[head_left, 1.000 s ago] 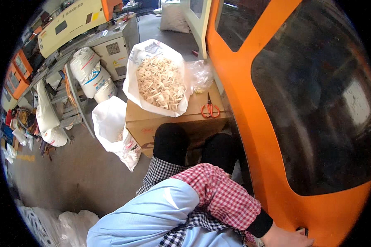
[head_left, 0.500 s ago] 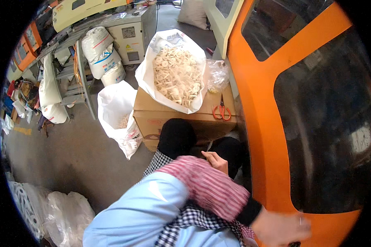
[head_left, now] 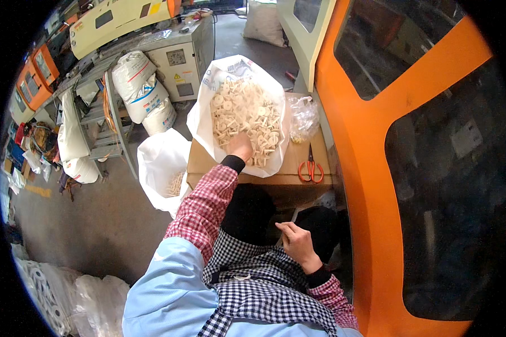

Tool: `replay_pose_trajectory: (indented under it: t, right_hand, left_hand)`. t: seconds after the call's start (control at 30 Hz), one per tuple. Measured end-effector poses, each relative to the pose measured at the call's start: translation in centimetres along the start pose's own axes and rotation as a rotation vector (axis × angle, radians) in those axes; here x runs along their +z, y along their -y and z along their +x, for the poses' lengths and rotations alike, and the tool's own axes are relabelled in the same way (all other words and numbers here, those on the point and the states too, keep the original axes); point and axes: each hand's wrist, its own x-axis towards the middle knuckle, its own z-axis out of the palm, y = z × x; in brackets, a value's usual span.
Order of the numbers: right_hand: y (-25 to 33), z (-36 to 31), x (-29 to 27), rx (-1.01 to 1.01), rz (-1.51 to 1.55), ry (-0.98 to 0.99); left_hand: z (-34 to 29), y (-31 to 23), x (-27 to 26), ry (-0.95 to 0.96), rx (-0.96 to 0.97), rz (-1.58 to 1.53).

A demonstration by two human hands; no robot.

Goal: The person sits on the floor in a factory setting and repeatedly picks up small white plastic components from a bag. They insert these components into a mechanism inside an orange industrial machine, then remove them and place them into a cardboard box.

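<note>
My left hand (head_left: 240,147) reaches into a large open white sack (head_left: 205,121), among many cream-coloured plastic parts (head_left: 244,109) with round discs and thin stems. Its fingers are hidden against the parts, so their grip does not show. Low over my lap, my right hand (head_left: 298,244) is closed, thumb and fingers pressed together; anything inside it is too small or hidden to make out. The sack stands on a cardboard box (head_left: 208,163) in front of my knees. Red-handled scissors (head_left: 310,170) lie on the box, right of the sack.
A smaller white sack (head_left: 150,154) with a few thin pinkish pieces stands on the floor at left. Beside the scissors lies a clear plastic bag (head_left: 302,115). An orange machine panel (head_left: 371,185) rises close on my right. Stacked filled sacks (head_left: 138,84) stand further off.
My left hand has swung from the lower right, beside the orange machine, forward and left into the large sack. My right hand stays closed over my lap, slightly lower in view.
</note>
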Motion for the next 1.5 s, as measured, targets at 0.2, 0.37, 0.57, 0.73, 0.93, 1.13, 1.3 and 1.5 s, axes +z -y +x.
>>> replay_pose_trajectory:
  t: [0.2,0.37,0.57,0.73,0.93,1.13,1.3,1.5]
  right_hand:
    - [0.8,7.6,-0.8,-0.185,-0.209,-0.284]
    - [0.3,12.2,-0.3,-0.402,-0.206,-0.293]
    - [1.9,13.3,2.2,0.283,0.541,-0.025]
    - [1.1,20.0,5.9,0.72,1.061,-0.037]
    - [1.2,24.8,3.8,-0.017,0.139,-0.2]
    - [2.4,19.9,0.6,-0.642,-0.006,0.08]
    - [0.4,20.1,4.7,-0.188,0.47,0.229]
    - [-1.7,27.4,3.2,0.215,-0.095,0.206]
  left_hand:
    - [-6.1,-3.1,-8.4,0.037,-0.144,-0.94]
    - [-12.1,-4.7,-12.4,0.361,-0.361,-1.671]
    - [-16.5,-3.5,-12.9,-0.104,-0.118,-1.213]
    - [-16.2,-1.5,-12.1,-0.45,0.523,-0.471]
    - [-12.0,-0.1,-13.6,-0.28,-0.076,-1.087]
    - [-13.7,0.9,-14.4,0.195,-0.201,-1.378]
    - [-14.7,-0.3,-13.8,-0.445,0.257,-0.503]
    - [-11.7,1.3,-13.9,-0.351,0.096,-0.591]
